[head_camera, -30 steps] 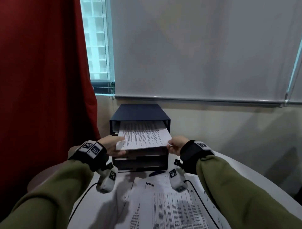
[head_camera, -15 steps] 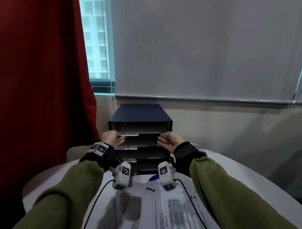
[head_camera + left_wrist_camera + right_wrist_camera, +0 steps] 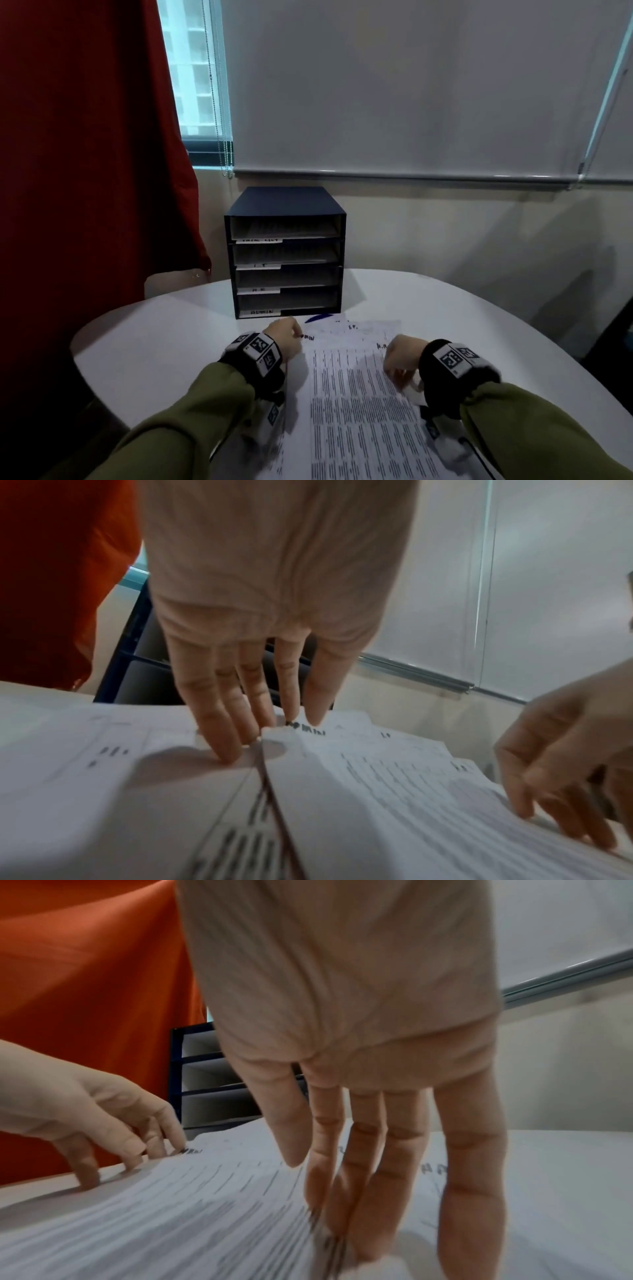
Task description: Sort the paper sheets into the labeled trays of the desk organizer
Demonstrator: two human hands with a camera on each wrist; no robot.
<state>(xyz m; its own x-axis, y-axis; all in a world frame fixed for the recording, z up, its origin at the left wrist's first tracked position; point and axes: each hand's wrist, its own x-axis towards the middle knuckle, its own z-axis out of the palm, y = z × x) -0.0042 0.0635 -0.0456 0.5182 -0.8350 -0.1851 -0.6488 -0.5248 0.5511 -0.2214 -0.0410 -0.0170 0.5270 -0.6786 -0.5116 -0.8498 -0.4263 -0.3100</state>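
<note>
The dark blue desk organizer [image 3: 286, 205] stands at the back of the white table, with labelled trays stacked one above another and paper lying in them. In front of it lies a pile of printed sheets [image 3: 359, 404]; the top sheet has "ADMIN" handwritten at its upper left. My left hand [image 3: 284, 339] [image 3: 267, 731] has straight fingers on that sheet's upper left corner, which is slightly raised. My right hand [image 3: 399, 370] [image 3: 342, 1204] touches the sheet's right edge with its fingertips, the thumb hovering above. Neither hand has a clear hold on the paper.
A red curtain [image 3: 85, 171] hangs close on the left, and a lowered grey blind [image 3: 411, 85] covers the wall behind. The table's rounded edge [image 3: 99, 339] curves near my left arm. Something small and blue [image 3: 318, 318] lies just in front of the organizer.
Both hands slid a sheet fully into the top tray, let it go, then drew back and down to the pile on the table. The head view has tilted down.
</note>
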